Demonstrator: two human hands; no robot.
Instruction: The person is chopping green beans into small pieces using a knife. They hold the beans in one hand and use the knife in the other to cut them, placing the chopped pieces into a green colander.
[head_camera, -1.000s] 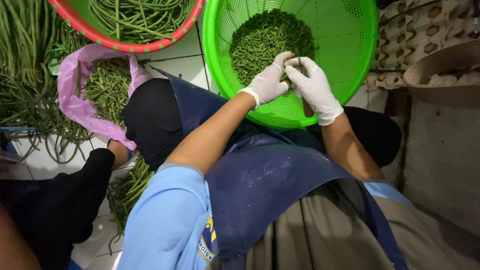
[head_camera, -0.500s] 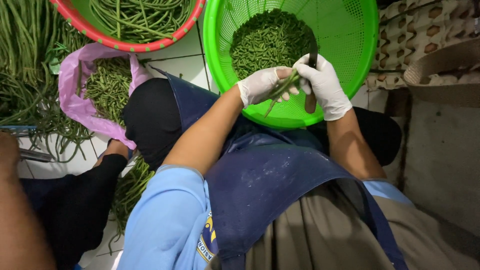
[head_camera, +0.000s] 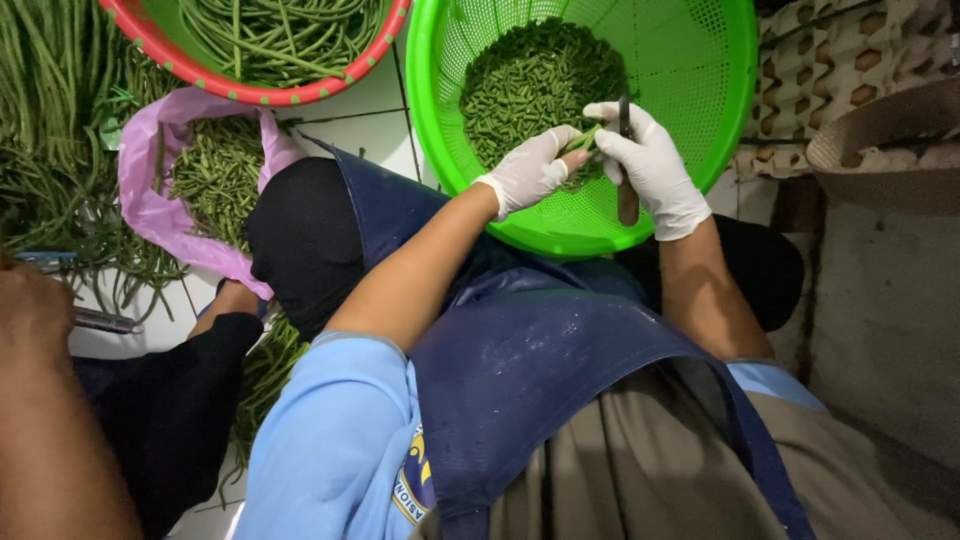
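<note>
Both my hands wear white gloves and work over a bright green perforated basket (head_camera: 700, 90) that holds a heap of cut green bean pieces (head_camera: 530, 85). My left hand (head_camera: 530, 170) pinches a short bunch of long beans (head_camera: 583, 138) by its end. My right hand (head_camera: 650, 165) grips a small knife (head_camera: 626, 190) with a dark handle, blade up against the beans. The two hands touch at the bunch, above the basket's near side.
A red basket (head_camera: 250, 90) of long beans stands at the top left. A pink plastic bag (head_camera: 150, 200) holds bean scraps beside a pile of uncut long beans (head_camera: 50, 130) on the tiled floor. Another person's arm (head_camera: 50, 400) and dark sleeve (head_camera: 170, 400) are at the lower left. Egg cartons (head_camera: 850, 60) lie on the right.
My hands have shifted slightly back toward the basket's near rim, and the bean bunch in my left hand is shorter. The other person's arm has come in at the lower left.
</note>
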